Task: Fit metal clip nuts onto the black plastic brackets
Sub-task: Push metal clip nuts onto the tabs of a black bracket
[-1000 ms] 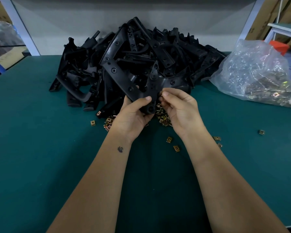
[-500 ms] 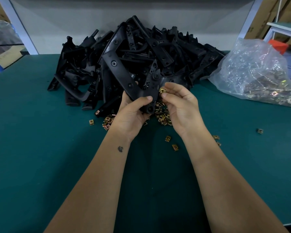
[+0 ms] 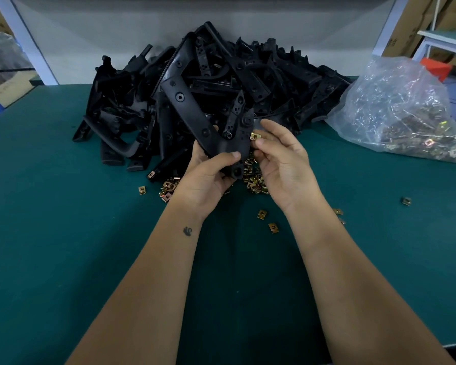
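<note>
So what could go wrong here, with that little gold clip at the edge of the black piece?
The clip nut is only pinched by the right hand at the bracket edge; it may slip and drop into the loose nuts below. It might also go on crooked. The left hand holds only the bracket's lower end, so the long part could twist under the push.

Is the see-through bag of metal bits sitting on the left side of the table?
No, the clear plastic bag lies on the right side of the green table, beside the pile of black brackets.
</note>
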Motion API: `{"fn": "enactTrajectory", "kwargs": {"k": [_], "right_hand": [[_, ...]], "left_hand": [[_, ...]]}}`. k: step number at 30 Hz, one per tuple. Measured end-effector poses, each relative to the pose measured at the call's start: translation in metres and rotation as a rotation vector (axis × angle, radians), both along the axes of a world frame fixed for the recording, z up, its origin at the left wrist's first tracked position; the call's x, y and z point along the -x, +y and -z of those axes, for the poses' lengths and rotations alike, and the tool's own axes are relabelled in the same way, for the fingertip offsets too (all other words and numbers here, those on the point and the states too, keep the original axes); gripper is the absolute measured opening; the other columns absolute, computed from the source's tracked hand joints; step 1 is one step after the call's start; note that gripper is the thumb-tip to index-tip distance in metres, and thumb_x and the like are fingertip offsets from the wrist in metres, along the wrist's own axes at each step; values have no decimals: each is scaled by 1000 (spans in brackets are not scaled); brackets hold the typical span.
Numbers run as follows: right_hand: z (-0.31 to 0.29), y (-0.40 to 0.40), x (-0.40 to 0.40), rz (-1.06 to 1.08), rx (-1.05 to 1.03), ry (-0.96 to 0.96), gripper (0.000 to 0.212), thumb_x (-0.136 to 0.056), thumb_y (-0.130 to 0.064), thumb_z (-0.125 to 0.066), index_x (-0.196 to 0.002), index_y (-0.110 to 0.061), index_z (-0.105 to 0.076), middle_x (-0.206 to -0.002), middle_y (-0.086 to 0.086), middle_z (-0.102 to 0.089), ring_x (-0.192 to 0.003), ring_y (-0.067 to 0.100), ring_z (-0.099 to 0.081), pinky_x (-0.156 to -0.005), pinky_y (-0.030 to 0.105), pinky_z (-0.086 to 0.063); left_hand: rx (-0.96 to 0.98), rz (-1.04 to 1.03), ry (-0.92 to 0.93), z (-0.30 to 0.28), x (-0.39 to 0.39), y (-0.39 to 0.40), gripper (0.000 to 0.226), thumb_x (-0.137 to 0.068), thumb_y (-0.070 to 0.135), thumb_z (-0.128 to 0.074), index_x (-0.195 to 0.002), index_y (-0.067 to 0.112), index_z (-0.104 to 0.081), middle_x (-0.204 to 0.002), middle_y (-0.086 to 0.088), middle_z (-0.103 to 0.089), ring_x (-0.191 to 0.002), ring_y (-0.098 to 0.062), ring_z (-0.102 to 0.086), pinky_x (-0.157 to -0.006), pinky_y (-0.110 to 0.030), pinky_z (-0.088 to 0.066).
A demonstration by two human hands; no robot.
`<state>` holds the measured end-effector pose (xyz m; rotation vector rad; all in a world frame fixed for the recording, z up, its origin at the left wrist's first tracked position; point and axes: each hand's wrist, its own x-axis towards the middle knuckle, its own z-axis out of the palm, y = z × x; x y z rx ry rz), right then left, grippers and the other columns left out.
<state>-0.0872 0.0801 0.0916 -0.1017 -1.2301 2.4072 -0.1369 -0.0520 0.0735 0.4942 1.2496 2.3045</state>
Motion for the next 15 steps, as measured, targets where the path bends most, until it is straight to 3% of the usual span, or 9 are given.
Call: {"fn": "enactTrajectory", "kwargs": {"k": [4, 11, 15], "right_hand": [[0, -1, 0, -28, 46, 7, 24, -87, 6, -61, -102, -11, -68, -85, 1, -73, -74, 10, -66, -70, 19, -52], [1, -3, 1, -10, 0, -43, 26, -86, 8, -63, -104, -10, -68, -84, 1, -71, -79, 10, -63, -67, 19, -50], [1, -4, 1, -16, -34, -64, 30, -84, 9, -65, -108, -9, -66, -85, 4, -68, -74, 11, -61, -67, 19, -50]], "left_hand": [[-10, 8, -7, 0, 1, 0, 58, -86, -3, -62, -134, 24, -45, -130, -7, -62, -120, -24, -57, -102, -44, -44], [-3, 21, 23, 0, 3, -1, 55, -80, 1, -64, -126, 26, -48, -121, -2, -66, -113, -18, -61, -91, -35, -50], [0, 4, 17, -1, 1, 0, 59, -86, 14, -70, -139, 19, -44, -136, -6, -62, -125, -23, -58, -99, -39, -50]]}}
